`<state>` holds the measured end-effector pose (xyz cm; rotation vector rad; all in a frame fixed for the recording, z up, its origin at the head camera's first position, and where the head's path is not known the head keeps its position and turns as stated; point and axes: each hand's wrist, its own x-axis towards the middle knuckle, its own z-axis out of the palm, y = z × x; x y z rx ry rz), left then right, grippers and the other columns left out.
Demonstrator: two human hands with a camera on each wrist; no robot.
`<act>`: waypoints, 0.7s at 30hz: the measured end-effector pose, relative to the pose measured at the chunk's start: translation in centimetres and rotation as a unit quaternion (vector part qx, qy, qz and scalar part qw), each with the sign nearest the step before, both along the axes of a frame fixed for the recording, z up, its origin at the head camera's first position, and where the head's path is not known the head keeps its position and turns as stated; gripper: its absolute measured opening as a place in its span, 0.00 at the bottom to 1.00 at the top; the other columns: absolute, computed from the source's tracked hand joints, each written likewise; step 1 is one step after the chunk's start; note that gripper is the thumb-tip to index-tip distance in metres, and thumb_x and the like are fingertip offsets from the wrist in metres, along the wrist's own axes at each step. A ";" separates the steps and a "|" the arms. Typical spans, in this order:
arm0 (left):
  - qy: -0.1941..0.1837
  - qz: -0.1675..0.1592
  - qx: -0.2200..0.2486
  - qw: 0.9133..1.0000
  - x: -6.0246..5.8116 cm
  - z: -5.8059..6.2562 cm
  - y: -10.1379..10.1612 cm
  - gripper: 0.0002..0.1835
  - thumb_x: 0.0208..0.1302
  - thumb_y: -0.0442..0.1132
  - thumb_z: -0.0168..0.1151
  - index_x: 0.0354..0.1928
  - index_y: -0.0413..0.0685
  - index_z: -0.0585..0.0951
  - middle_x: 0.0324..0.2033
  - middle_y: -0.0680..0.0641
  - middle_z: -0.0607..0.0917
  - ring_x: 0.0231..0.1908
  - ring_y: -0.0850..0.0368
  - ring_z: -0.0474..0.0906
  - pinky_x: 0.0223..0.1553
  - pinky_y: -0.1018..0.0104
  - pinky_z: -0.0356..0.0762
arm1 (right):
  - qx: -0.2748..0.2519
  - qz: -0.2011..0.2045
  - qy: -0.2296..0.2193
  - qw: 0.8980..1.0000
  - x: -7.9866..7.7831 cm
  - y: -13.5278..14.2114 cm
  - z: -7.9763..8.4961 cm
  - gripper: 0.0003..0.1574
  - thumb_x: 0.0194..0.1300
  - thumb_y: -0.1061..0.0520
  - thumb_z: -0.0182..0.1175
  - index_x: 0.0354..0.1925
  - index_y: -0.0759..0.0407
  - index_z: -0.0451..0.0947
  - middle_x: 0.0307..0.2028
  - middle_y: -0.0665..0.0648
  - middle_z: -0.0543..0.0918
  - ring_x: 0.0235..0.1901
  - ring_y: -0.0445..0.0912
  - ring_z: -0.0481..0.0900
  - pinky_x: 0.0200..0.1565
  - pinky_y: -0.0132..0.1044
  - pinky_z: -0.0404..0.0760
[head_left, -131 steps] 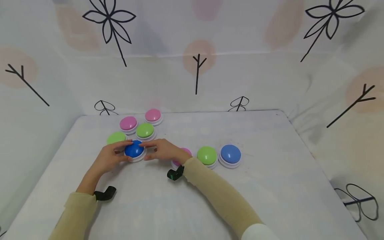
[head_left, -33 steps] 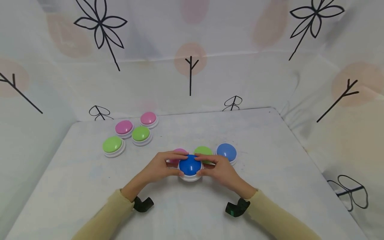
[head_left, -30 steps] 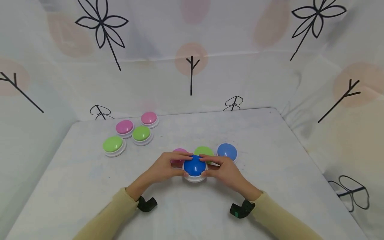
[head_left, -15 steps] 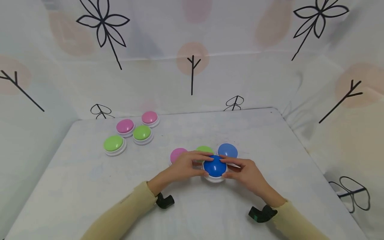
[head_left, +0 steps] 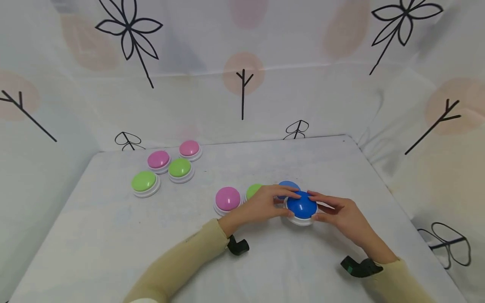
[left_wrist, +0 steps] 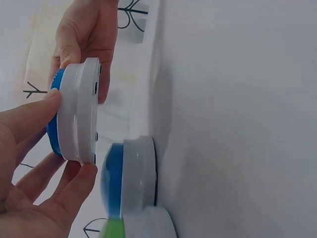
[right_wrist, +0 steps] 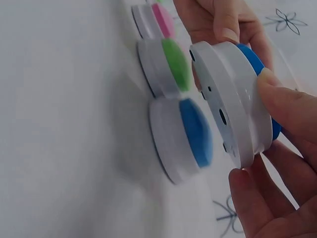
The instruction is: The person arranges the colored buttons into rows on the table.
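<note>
Between both hands, raised off the table, is a dark blue push button [head_left: 301, 205] on a white round base. My left hand [head_left: 267, 204] grips its left side with thumb and fingers, and my right hand [head_left: 342, 216] grips the right side. In the left wrist view the white base [left_wrist: 79, 111] shows clear of the tabletop, its underside with small dark holes. Just behind it in the head view, a lighter blue button [head_left: 289, 185] is partly covered. A green button [head_left: 253, 190] is partly behind my left hand, and a pink button [head_left: 227, 199] stands left of that.
At the back left stand two pink buttons, the nearer [head_left: 158, 159] and the farther [head_left: 189, 148], with two green buttons [head_left: 143, 181] [head_left: 179, 168] in front. The white table [head_left: 94, 235] meets a patterned cloth wall [head_left: 197, 101] at its back edge.
Both hands have taken the dark blue button from the left group and carried it right, past the pink and green buttons, to in front of the lighter blue one. The other buttons stay put.
</note>
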<state>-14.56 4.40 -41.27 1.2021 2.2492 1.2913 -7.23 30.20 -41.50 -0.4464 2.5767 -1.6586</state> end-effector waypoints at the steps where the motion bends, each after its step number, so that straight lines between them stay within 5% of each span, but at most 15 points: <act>1: 0.004 -0.002 -0.002 1.000 -0.1 0.1 0.5 0.25 0.62 0.42 0.72 0.62 0.52 0.81 0.66 0.54 0.74 0.68 0.61 0.65 0.55 0.75 0.75 | 0.003 0.000 0.005 1.000 0.0 0.4 0.2 0.26 0.64 0.62 0.68 0.59 0.63 0.79 0.65 0.66 0.74 0.59 0.27 0.71 0.53 0.28 0.76; 11: -0.004 -0.011 -0.001 1.000 -2.1 0.2 4.4 0.24 0.64 0.41 0.70 0.62 0.53 0.80 0.68 0.56 0.72 0.66 0.66 0.66 0.55 0.77 0.73 | 0.043 -0.037 0.008 0.998 -0.9 3.4 0.9 0.28 0.65 0.59 0.68 0.62 0.64 0.77 0.65 0.55 0.75 0.58 0.24 0.69 0.51 0.24 0.76; 21: 0.036 -0.011 -0.047 0.998 -4.5 -0.5 7.0 0.24 0.64 0.41 0.70 0.63 0.53 0.80 0.68 0.56 0.72 0.66 0.68 0.65 0.57 0.82 0.68 | 0.070 -0.076 -0.002 0.995 -2.3 4.7 -0.2 0.31 0.65 0.55 0.68 0.63 0.64 0.76 0.66 0.59 0.74 0.62 0.30 0.70 0.51 0.21 0.74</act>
